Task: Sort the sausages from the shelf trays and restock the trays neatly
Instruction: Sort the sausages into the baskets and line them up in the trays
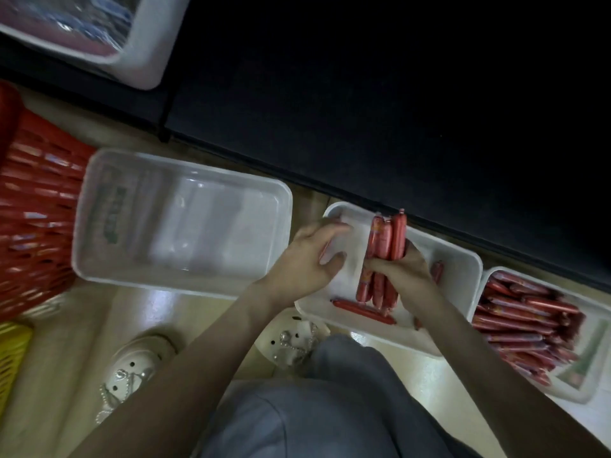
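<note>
A glossy pale floor [205, 312] runs up to the dark base of a shelf [363, 94] on the far side. At the left stands a red slatted basket [33, 209], and just right of it an empty clear tray [198, 226]. Right of that lies a white tray [458, 276], then a third tray [582, 395] packed with red sausages [522, 322]. The right hand [401, 276] grips a bundle of sausages [383, 239] above the white tray. The left hand [310, 256] reaches over that tray's left rim, too blurred to tell whether it holds anything. One loose sausage [363, 312] lies along the white tray's near edge.
</note>
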Demonstrator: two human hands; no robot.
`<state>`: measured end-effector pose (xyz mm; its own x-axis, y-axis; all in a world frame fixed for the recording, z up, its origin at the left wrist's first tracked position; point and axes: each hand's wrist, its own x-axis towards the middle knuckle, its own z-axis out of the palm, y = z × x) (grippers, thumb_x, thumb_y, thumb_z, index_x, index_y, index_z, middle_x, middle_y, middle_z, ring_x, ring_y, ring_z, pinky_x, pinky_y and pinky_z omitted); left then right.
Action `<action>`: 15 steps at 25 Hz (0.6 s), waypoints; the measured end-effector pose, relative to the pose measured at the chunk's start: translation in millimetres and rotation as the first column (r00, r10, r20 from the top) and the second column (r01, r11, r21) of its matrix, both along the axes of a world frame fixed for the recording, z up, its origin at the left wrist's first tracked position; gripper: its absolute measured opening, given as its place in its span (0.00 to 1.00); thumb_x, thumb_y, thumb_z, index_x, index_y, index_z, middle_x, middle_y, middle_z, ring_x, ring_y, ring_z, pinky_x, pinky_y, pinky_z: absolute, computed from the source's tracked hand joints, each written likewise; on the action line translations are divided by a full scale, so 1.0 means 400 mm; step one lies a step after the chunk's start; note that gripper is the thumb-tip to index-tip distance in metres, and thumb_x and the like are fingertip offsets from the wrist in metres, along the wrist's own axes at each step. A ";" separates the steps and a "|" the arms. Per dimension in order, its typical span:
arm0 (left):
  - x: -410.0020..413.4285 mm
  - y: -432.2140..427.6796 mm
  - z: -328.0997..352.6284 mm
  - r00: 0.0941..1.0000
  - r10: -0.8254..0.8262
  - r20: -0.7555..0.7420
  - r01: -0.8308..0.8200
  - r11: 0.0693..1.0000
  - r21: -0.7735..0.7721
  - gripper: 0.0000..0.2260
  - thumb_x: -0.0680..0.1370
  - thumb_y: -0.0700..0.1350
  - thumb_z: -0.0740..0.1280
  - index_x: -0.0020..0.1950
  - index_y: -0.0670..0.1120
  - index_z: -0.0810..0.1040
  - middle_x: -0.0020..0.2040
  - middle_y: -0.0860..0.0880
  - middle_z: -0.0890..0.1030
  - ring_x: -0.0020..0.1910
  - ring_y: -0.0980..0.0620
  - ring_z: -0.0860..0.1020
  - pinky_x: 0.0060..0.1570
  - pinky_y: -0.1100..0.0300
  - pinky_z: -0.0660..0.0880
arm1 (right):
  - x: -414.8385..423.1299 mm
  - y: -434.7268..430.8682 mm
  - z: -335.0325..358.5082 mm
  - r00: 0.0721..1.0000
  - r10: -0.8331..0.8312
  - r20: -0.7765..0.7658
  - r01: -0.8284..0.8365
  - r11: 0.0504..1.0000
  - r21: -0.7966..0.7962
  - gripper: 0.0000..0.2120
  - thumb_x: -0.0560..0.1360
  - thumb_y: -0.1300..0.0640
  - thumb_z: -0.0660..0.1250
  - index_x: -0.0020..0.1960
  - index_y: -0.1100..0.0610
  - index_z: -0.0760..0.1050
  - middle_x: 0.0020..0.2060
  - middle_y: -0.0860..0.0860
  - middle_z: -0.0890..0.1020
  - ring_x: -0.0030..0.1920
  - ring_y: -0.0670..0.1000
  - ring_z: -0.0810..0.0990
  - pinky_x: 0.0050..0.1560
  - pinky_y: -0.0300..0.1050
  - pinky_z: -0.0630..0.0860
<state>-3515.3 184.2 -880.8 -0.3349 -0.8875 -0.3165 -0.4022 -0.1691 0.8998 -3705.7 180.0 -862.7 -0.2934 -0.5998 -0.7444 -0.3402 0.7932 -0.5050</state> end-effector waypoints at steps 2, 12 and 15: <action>-0.011 -0.033 0.117 0.971 0.033 -0.235 0.053 0.936 0.348 0.28 0.75 0.54 0.68 0.73 0.63 0.62 0.67 0.56 0.69 0.66 0.61 0.69 0.68 0.56 0.67 | 0.027 -0.036 0.125 0.977 -0.022 0.212 0.038 0.996 -0.076 0.10 0.68 0.70 0.71 0.46 0.61 0.75 0.34 0.54 0.80 0.35 0.48 0.81 0.35 0.38 0.77; 0.048 -0.042 0.609 0.871 0.092 -0.483 0.003 0.982 0.191 0.32 0.75 0.48 0.69 0.71 0.61 0.53 0.59 0.55 0.75 0.54 0.54 0.78 0.53 0.49 0.79 | 0.146 -0.097 0.670 0.718 0.103 0.688 0.072 0.973 -0.221 0.14 0.72 0.62 0.66 0.56 0.63 0.77 0.45 0.63 0.82 0.46 0.61 0.83 0.40 0.57 0.80; 0.084 0.016 0.715 0.832 0.140 -0.536 -0.050 0.983 0.178 0.30 0.76 0.45 0.70 0.70 0.63 0.57 0.51 0.50 0.77 0.38 0.56 0.78 0.36 0.57 0.78 | 0.173 -0.050 0.782 0.690 0.154 0.707 0.061 0.961 -0.268 0.14 0.72 0.60 0.66 0.56 0.63 0.77 0.47 0.62 0.83 0.47 0.60 0.83 0.44 0.56 0.81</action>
<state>-3481.5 190.7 -594.8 -0.4090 -0.8805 -0.2397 0.1705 -0.3318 0.9278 -3636.6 160.1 -549.9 0.2979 -0.7916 -0.5334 0.1775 0.5950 -0.7839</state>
